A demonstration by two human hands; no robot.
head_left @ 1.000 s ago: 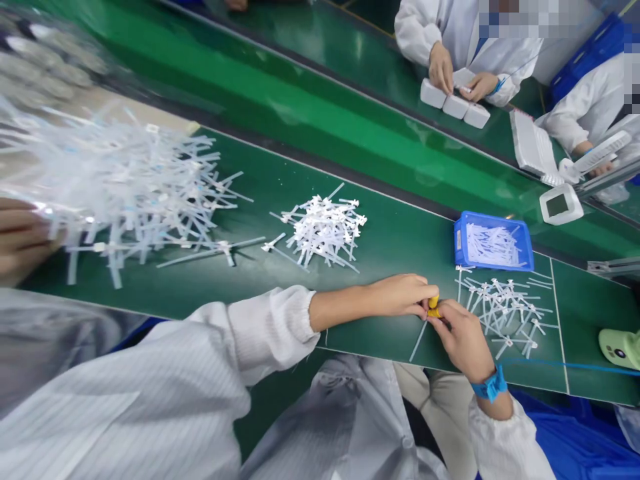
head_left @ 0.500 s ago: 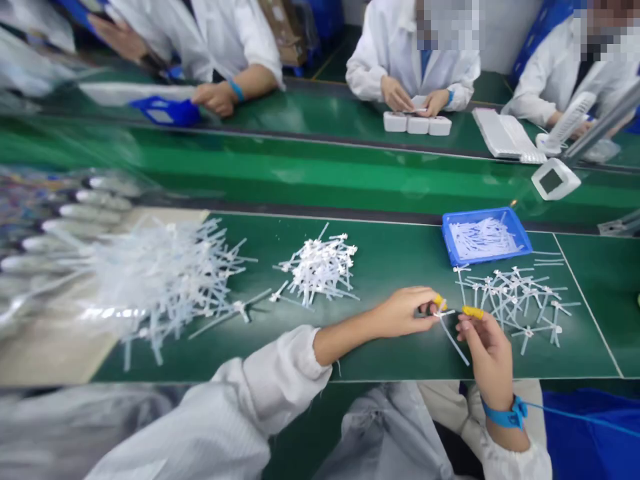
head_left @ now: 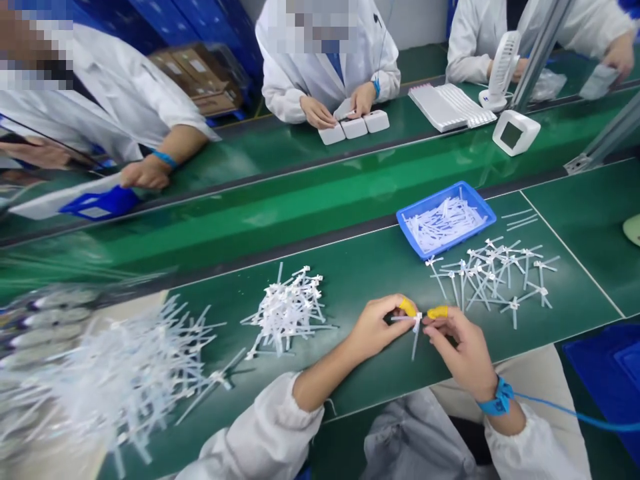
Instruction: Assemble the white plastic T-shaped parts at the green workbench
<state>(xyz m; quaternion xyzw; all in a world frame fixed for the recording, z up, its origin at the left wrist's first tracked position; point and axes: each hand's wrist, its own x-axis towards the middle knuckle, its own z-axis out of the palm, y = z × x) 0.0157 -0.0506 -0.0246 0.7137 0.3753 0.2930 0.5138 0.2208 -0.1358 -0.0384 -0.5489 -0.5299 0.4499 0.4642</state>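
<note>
My left hand [head_left: 383, 325], a yellow finger cot on one fingertip, pinches a small white piece [head_left: 417, 332] made of thin translucent strips crossing at a white centre. One strip hangs downward and another points left across the fingers. Close on the right, my right hand [head_left: 463, 343] has its yellow-tipped finger and thumb drawn together near the piece's centre; what they hold, if anything, is too small to make out. Right of my hands lies a loose spread of similar strip pieces [head_left: 480, 270]. A denser heap of them [head_left: 287, 303] is to the left.
A blue tray [head_left: 423, 248] of loose white strips stands behind my hands. A large blurred pile of strip pieces [head_left: 135, 373] covers the left. Three loose strips [head_left: 520, 219] lie near a white line. Across the green divider, people in white coats work; a blue cord runs from my right wristband [head_left: 497, 398].
The view has turned and shifted, so the bench now slants. My hands have come closer together, and the held piece has turned, its long strip now hanging nearly straight down.
</note>
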